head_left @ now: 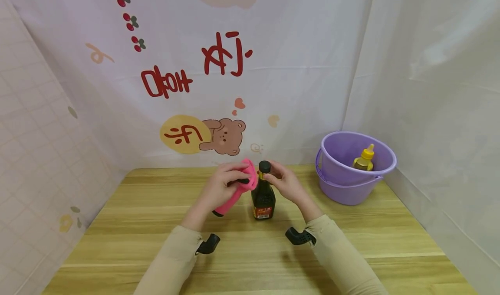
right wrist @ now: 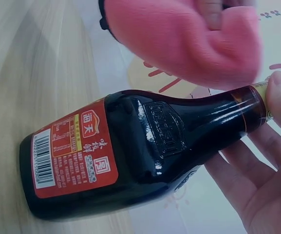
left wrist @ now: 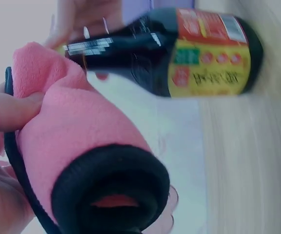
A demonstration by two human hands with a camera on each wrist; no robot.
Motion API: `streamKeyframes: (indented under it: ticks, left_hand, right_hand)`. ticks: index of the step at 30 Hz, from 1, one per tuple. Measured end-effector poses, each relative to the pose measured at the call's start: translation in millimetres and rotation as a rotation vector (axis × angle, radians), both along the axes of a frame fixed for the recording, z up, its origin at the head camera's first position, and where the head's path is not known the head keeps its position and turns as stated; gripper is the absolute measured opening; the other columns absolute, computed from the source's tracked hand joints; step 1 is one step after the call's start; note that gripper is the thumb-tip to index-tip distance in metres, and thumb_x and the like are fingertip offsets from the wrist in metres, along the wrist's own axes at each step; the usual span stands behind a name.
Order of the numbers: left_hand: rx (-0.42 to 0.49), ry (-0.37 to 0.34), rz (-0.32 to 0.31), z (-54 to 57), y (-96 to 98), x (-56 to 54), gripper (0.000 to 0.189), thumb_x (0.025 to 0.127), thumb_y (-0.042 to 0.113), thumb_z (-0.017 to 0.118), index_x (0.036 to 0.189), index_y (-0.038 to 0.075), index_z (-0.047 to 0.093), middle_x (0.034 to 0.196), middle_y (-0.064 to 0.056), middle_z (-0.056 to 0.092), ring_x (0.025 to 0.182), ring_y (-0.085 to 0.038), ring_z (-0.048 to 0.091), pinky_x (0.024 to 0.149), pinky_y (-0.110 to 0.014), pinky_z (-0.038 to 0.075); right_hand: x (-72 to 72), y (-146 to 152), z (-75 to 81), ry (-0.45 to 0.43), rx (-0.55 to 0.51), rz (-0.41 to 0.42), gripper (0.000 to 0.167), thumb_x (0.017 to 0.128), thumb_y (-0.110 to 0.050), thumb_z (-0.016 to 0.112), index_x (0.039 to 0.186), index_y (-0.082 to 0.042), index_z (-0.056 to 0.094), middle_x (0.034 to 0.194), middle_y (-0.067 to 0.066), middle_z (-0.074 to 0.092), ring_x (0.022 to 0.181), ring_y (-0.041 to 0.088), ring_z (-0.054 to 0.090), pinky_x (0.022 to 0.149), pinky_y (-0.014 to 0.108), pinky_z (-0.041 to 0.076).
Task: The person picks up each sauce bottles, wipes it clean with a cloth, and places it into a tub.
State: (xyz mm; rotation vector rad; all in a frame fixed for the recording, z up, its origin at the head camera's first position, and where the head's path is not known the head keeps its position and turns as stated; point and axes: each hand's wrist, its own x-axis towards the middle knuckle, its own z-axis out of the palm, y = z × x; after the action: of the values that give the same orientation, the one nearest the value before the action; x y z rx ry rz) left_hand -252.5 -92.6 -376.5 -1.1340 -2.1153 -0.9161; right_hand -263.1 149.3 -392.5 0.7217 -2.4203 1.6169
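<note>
A dark soy sauce bottle (head_left: 263,196) with a black cap and red and yellow labels stands upright in front of me. My right hand (head_left: 286,182) holds it by the neck, thumb on the near side just under the cap, as the right wrist view shows. My left hand (head_left: 223,183) grips a pink fleecy cloth (left wrist: 77,117) with black edging, bunched between thumb and fingers. One end of the cloth hangs down like a tube toward the table. Its upper end is right beside the bottle's neck and cap.
At the right rear of the wooden table (head_left: 242,260) stands a purple bucket (head_left: 345,193) with a handle. Inside it is a small bottle (head_left: 365,158) with a yellow cap. A printed white curtain (head_left: 297,69) closes off the back and sides.
</note>
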Motion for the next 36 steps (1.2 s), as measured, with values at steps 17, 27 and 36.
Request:
streamKeyframes:
  ticks: [17, 27, 36]
  left_hand:
    - [-0.014, 0.042, -0.003, -17.1, 19.5, 8.9, 0.023, 0.077, -0.003, 0.081, 0.095, 0.012, 0.08, 0.119, -0.009, 0.068, 0.109, -0.032, 0.06, 0.093, -0.042, 0.051]
    - [-0.073, 0.033, -0.046, -38.5, 12.4, 9.2, 0.022, 0.077, -0.005, 0.08, 0.093, 0.011, 0.08, 0.118, -0.009, 0.068, 0.111, -0.028, 0.06, 0.094, -0.043, 0.05]
    - [-0.095, -0.033, -0.047, -52.7, 3.1, 9.9, 0.027, 0.074, -0.007, 0.081, 0.092, 0.014, 0.08, 0.119, -0.007, 0.068, 0.114, -0.027, 0.06, 0.097, -0.046, 0.047]
  right_hand:
    - [-1.0, 0, 1.0, 0.004, -0.011, 0.009, 0.045, 0.098, -0.012, 0.063, 0.141, -0.002, 0.052, 0.114, 0.018, 0.068, 0.101, 0.03, 0.066, 0.082, 0.04, 0.056]
    - [0.0, 0, -0.4, 0.003, -0.018, 0.017, 0.044, 0.098, -0.013, 0.063, 0.14, -0.003, 0.054, 0.115, 0.018, 0.068, 0.101, 0.031, 0.067, 0.083, 0.042, 0.056]
    - [-1.3, 1, -1.9, 0.023, -0.014, 0.029, 0.042, 0.098, -0.013, 0.063, 0.138, -0.005, 0.056, 0.114, 0.015, 0.07, 0.099, 0.027, 0.068, 0.082, 0.037, 0.056]
